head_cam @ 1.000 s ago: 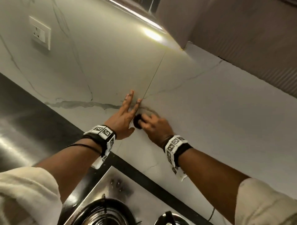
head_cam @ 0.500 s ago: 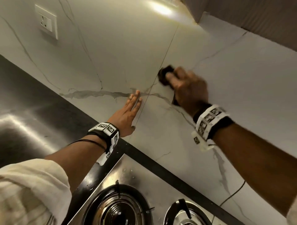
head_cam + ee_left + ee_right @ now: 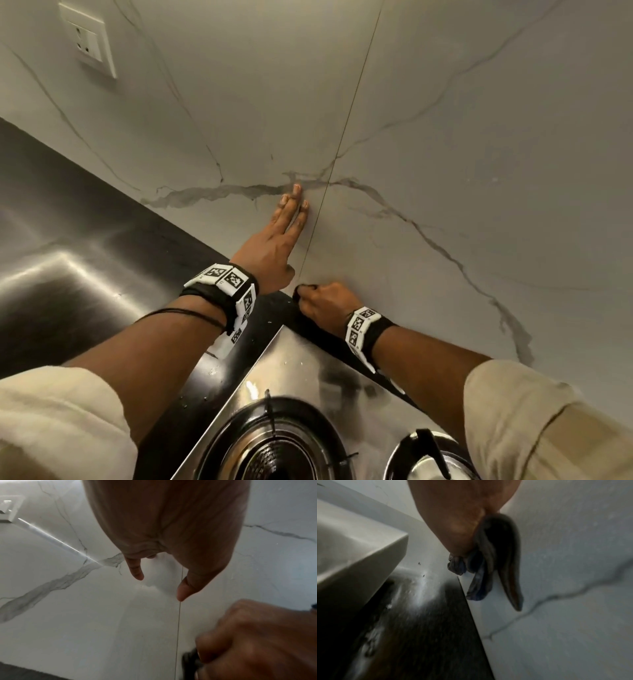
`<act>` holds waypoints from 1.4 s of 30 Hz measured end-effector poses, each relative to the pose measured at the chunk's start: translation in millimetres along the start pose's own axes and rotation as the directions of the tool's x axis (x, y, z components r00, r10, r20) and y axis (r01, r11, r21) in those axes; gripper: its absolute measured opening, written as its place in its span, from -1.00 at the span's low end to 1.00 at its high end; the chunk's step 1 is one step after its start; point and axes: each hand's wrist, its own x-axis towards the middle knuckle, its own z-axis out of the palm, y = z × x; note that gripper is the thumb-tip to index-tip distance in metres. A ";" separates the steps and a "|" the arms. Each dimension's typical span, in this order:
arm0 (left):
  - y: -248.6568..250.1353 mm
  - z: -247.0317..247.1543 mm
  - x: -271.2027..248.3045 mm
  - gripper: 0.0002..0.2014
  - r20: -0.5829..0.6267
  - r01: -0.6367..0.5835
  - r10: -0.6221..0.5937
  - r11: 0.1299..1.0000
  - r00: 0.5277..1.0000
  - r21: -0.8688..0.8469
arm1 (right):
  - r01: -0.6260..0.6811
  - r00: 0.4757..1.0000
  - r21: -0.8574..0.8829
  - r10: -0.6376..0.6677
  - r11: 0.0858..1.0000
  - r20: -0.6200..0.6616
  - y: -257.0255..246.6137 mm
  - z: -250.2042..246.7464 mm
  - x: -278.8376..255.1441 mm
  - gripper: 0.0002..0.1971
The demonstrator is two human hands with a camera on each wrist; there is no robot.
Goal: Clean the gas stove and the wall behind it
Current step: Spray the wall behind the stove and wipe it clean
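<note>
Dropped since half a second ago: right hand (image 3: pixel 327 301), from high beside the tile seam to the wall's (image 3: pixel 445 102) bottom edge.

Head view: fist clenched on dark cloth (image 3: pixel 301 289) just above the black counter strip (image 3: pixel 329 339), beside the stove (image 3: pixel 301 370) corner. Left hand (image 3: pixel 274 246) flat, fingers straight (against marble). Bare wall rightward.

Right wrist view: cloth (image 3: pixel 489 561) dangling, touching wall.

Left hand (image 3: pixel 274 250) flat, right hand (image 3: pixel 325 301) apparently clenched.
</note>
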 end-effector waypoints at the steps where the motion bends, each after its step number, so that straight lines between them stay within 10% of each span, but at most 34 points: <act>1: -0.1 1.0 0.1 0.17 -0.003 -0.001 0.001 1.000 1.000 0.000 | -0.003 1.000 -0.003 0.003 1.000 0.022 -4.5 4.5 -5.9 -0.96; 9: 12.2 12.3 0.9 0.17 -0.062 0.034 -0.035 0.999 0.997 -0.026 | -0.077 0.990 -0.003 0.077 0.997 0.115 -13.9 21.1 -61.4 -0.79; 18: 30.7 9.9 0.7 0.16 -0.077 0.087 -0.095 0.991 0.992 -0.107 | -0.442 0.848 -0.018 0.412 0.897 -0.332 85.8 -131.3 -74.1 -0.56; 23: 34.9 6.1 -0.1 0.14 -0.068 0.104 -0.112 0.988 0.991 -0.118 | -0.302 0.934 -0.120 0.269 0.946 -0.235 72.1 -101.7 -83.4 -0.62; 29: 41.5 -8.6 -2.3 0.07 -0.021 0.135 -0.138 0.984 0.990 -0.117 | 0.000 0.983 -0.180 0.033 0.984 0.178 4.7 -5.0 -108.3 -0.85; 33: 59.1 -11.5 -2.0 0.09 -0.015 0.061 -0.062 0.998 0.998 -0.027 | -0.157 0.987 -0.110 0.152 0.982 -0.054 24.1 -27.3 -107.2 -0.73; 42: 97.9 -20.3 15.3 0.17 -0.101 -0.088 0.082 0.995 0.991 -0.048 | -0.705 0.590 -0.020 0.570 0.709 -0.571 169.4 -228.4 -147.2 -0.51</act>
